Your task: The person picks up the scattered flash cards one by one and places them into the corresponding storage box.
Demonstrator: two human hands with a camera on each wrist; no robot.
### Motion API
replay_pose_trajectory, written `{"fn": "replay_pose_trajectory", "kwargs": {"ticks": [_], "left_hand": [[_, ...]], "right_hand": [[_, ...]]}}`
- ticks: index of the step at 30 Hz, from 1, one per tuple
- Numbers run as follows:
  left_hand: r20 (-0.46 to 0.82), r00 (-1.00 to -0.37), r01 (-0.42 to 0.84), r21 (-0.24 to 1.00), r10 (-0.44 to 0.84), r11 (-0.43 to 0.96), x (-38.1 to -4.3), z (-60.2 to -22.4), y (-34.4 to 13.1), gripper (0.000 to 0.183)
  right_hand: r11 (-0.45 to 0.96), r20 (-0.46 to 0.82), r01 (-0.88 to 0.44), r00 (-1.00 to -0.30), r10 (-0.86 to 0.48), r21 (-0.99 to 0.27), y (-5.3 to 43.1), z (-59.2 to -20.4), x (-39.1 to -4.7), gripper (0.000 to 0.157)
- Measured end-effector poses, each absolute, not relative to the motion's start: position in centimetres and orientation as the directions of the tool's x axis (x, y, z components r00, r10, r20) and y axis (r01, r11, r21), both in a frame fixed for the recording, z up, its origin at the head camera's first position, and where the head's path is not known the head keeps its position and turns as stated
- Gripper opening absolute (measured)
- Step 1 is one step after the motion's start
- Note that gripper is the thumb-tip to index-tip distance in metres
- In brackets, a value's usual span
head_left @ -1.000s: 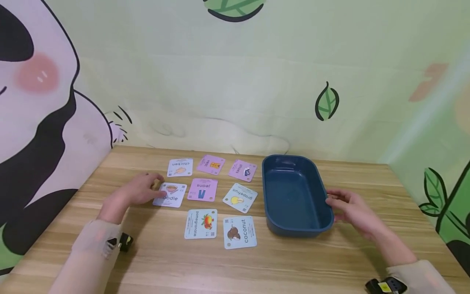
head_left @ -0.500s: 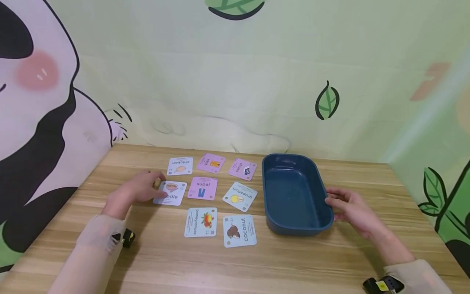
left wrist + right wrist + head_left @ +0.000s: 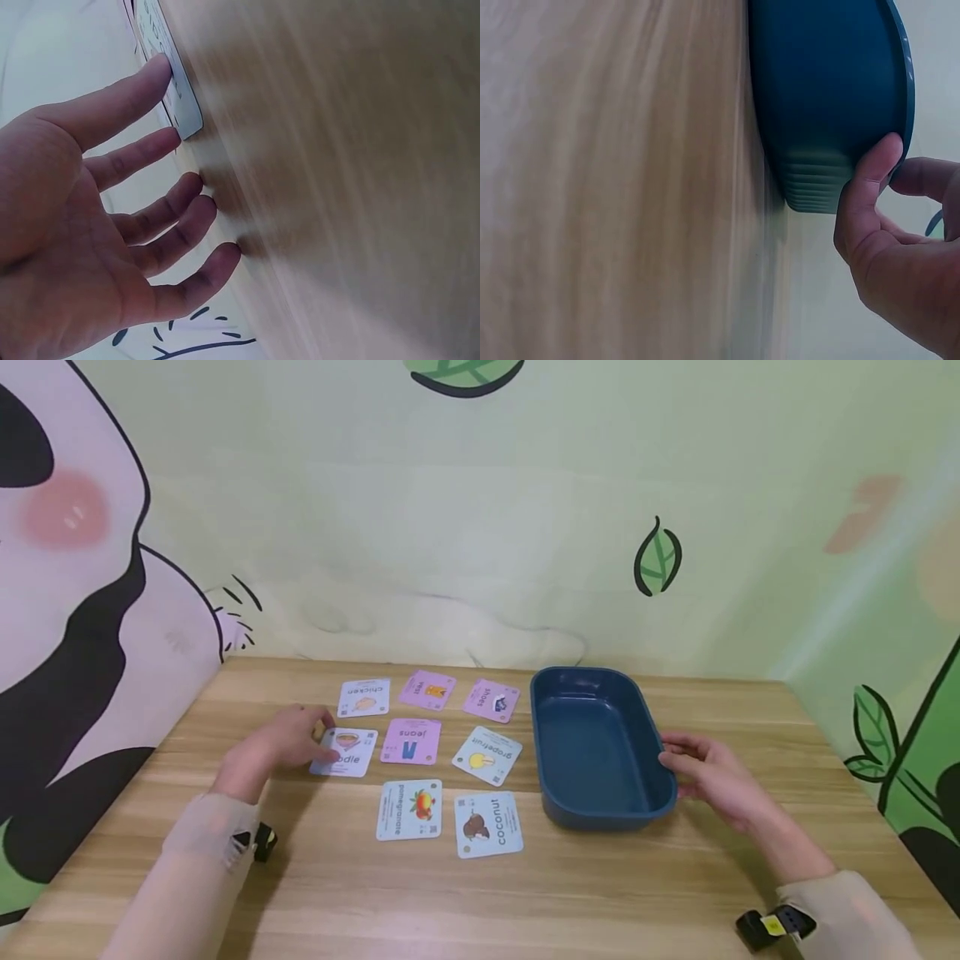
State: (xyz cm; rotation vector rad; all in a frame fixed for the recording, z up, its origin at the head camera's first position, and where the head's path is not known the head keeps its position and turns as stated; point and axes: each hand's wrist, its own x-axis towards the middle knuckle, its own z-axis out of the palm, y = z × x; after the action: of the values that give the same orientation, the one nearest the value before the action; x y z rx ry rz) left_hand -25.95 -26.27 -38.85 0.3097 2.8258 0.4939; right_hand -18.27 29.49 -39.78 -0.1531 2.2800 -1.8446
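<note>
In the head view my left hand (image 3: 288, 743) is at the blue noodle card (image 3: 355, 758), which lies on the table. My thumb rests on its printed face and covers the start of the word. In the left wrist view the index fingertip touches the card's (image 3: 180, 105) edge; the other fingertips meet the tabletop, lightly bent. On the right, a dark blue plastic tub (image 3: 600, 760) stands upright, nothing visible inside. My right hand (image 3: 708, 777) holds its right rim. The right wrist view shows thumb and index close together at the tub's (image 3: 825, 97) upper wall.
Other picture cards lie face up: chicken (image 3: 364, 697), vest (image 3: 427, 690), shoes (image 3: 491, 701), jeans (image 3: 411, 741), grapefruit (image 3: 487, 756), pomegranate (image 3: 408, 810), coconut (image 3: 489, 825). A printed cloth backdrop (image 3: 450, 527) rises behind the wooden table (image 3: 450, 910).
My left thumb has slid slightly right over the noodle card, covering more of its word. The right hand and tub keep their places; the head view has shifted a little.
</note>
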Motion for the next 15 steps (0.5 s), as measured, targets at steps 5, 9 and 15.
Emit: {"fn": "replay_pose_trajectory", "kwargs": {"ticks": [5, 9, 15], "left_hand": [[-0.221, -0.945, 0.155, 0.353, 0.243, 0.923, -25.90, -39.11, -26.29, 0.047], [-0.213, -0.947, 0.156, 0.351, 0.241, 0.923, -25.94, -39.03, -26.16, 0.047], [-0.211, -0.949, 0.151, 0.347, 0.234, 0.926, -25.82, -38.69, -26.00, 0.047]], "right_hand": [[0.228, -0.116, 0.068, -0.973, -0.201, -0.971, 29.42, -39.53, -18.32, 0.055], [0.252, -0.107, 0.058, -0.976, -0.187, -0.966, 29.59, -39.48, -18.38, 0.053], [0.264, -0.102, 0.048, -0.976, -0.192, -0.963, 29.80, -39.41, -18.40, 0.053]]}}
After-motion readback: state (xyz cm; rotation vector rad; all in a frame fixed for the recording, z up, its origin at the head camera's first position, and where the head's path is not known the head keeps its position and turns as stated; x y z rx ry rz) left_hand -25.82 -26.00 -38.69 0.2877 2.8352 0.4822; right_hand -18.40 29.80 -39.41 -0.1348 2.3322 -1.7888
